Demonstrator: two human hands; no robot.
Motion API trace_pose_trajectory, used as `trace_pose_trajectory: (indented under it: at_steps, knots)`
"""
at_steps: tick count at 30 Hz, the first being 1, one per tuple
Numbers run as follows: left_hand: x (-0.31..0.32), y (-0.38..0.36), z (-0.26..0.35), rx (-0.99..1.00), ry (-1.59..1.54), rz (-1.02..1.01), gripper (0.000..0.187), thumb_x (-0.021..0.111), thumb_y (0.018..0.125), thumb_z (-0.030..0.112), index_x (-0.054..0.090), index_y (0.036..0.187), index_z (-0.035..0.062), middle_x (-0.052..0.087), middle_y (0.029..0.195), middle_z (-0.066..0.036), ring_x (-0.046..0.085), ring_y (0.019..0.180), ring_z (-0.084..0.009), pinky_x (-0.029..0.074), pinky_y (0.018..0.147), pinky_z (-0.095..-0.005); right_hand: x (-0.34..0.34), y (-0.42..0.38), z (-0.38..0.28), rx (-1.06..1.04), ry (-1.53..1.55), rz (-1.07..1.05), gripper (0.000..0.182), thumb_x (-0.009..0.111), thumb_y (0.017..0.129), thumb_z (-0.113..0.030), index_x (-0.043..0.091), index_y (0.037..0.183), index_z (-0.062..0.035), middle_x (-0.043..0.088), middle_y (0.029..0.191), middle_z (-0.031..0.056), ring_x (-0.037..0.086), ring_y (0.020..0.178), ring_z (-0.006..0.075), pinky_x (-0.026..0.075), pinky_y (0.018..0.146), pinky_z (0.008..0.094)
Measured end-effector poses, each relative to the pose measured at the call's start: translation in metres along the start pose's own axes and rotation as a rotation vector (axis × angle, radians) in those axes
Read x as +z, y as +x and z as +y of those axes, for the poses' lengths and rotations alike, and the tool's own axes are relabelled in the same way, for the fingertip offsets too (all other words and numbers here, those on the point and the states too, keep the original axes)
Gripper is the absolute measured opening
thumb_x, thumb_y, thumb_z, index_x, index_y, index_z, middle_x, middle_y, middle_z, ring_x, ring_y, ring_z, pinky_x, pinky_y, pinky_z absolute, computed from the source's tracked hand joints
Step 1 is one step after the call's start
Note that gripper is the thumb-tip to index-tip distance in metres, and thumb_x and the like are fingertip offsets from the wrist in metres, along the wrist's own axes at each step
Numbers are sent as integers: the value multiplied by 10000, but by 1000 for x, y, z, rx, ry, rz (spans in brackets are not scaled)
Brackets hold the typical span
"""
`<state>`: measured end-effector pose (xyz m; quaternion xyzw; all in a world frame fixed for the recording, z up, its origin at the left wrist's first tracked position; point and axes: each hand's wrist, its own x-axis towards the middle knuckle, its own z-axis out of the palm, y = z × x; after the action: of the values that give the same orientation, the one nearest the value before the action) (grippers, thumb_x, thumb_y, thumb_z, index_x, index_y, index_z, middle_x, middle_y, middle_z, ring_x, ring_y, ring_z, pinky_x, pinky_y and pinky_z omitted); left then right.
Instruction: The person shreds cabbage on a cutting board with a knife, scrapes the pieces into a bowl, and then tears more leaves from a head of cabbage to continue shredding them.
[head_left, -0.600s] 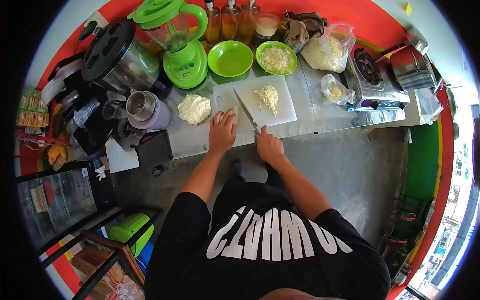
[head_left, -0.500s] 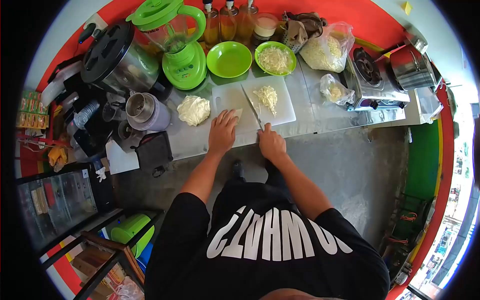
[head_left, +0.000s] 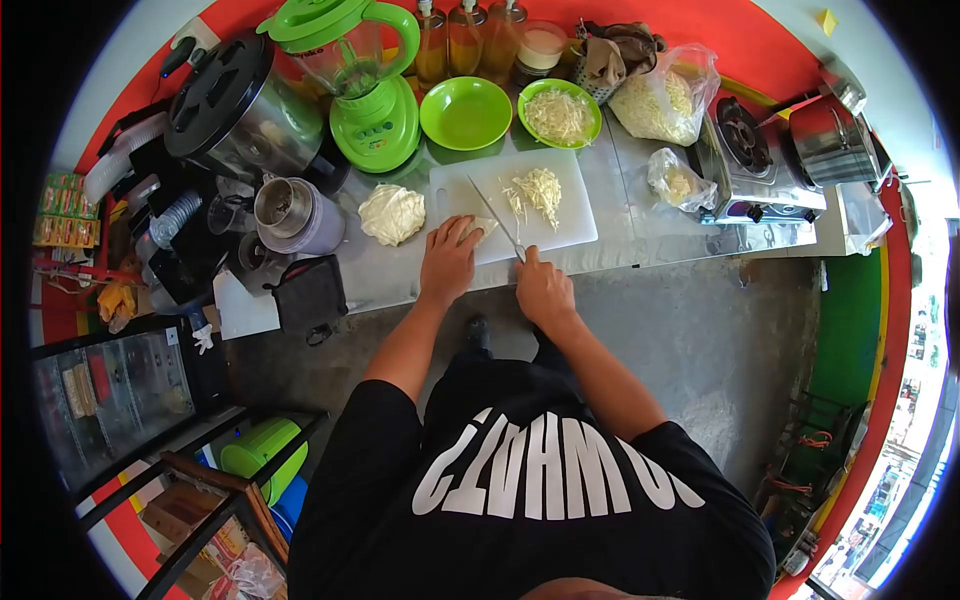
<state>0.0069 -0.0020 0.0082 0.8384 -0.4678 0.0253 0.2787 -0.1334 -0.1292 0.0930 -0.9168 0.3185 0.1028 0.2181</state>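
knife (head_left: 496,217) between left hand (head_left: 448,256) and shreds (head_left: 541,195)

Kitchen, perhaps a shop's, blender (head_left: 373,122), stove (head_left: 742,140)

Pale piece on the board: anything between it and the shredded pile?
Yes: the knife, held in the right hand, slants between the pale piece by the left hand and the shredded pile. Loose shreds lie beyond it.

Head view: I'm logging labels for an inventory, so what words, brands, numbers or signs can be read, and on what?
"WHAT", upside down, on the black shirt; neighbouring characters unclear.
"yako", on the green blender; start unclear.
Too small or blurred to read: packets at left, cartons lower left.
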Motion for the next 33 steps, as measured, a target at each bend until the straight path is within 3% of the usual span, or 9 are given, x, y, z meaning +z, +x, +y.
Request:
trace_pose_trajectory:
  at_steps: [3, 12, 15, 17, 23, 27, 29, 33]
  knots:
    - [1, -1, 4, -7, 2, 8, 355, 643, 830, 46, 663, 1173, 133, 561, 1374, -44, 483, 1327, -260, 388, 1070, -442, -5, -10, 8, 20, -75, -37, 288, 502, 1041, -279, 471, 1118, -4, 713, 874, 260, 705, 838, 468, 556, 747, 556]
    - [1, -1, 3, 15, 10, 7, 352, 639, 836, 50, 663, 1177, 133, 550, 1379, -40, 494, 1312, -263, 398, 1054, -441, 18, 11, 9, 57, 93, -107, 287, 468, 1056, -264, 425, 1129, 11, 689, 923, 327, 678, 923, 505, 517, 834, 590]
    - [2, -2, 5, 7, -23, 13, 358, 624, 810, 6, 669, 1146, 122, 560, 1376, -44, 493, 1307, -280, 394, 1050, -454, 0, 7, -1, 34, 22, -137, 326, 479, 1049, -257, 406, 1192, 27, 703, 955, 310, 695, 929, 482, 548, 827, 554]
    - [1, -1, 5, 11, -5, 12, 366, 625, 805, 4, 667, 1149, 122, 563, 1370, -44, 495, 1300, -278, 398, 1041, -451, -4, -2, -3, 71, 71, -154, 300, 469, 1055, -271, 412, 1138, 12, 680, 971, 342, 666, 964, 512, 514, 842, 592]
    - [2, -1, 3, 20, 28, -7, 373, 656, 818, 45, 656, 1177, 146, 548, 1381, -31, 495, 1300, -269, 398, 1051, -443, 29, 11, 6, 86, 143, -117, 284, 461, 1057, -264, 421, 1132, 7, 685, 980, 332, 663, 966, 518, 507, 860, 588]
    - [2, -1, 3, 23, 27, -7, 356, 635, 828, 43, 658, 1169, 143, 557, 1371, -38, 497, 1298, -273, 396, 1053, -445, 5, 16, -4, 53, 116, -120, 296, 462, 1059, -273, 402, 1148, 2, 682, 996, 336, 656, 987, 523, 499, 871, 595]
    - [1, -1, 3, 14, 25, -12, 347, 636, 830, 45, 658, 1162, 144, 558, 1369, -36, 497, 1297, -275, 395, 1053, -445, 0, 8, -6, 67, 78, -186, 340, 471, 1056, -260, 404, 1219, 31, 697, 1013, 316, 694, 973, 463, 546, 851, 541]
    - [0, 0, 2, 24, 19, -9, 353, 658, 822, 50, 657, 1160, 152, 551, 1376, -26, 491, 1299, -270, 395, 1052, -441, 25, 3, -1, 103, 115, -152, 311, 468, 1056, -258, 411, 1181, 21, 700, 991, 309, 690, 971, 473, 541, 851, 546]
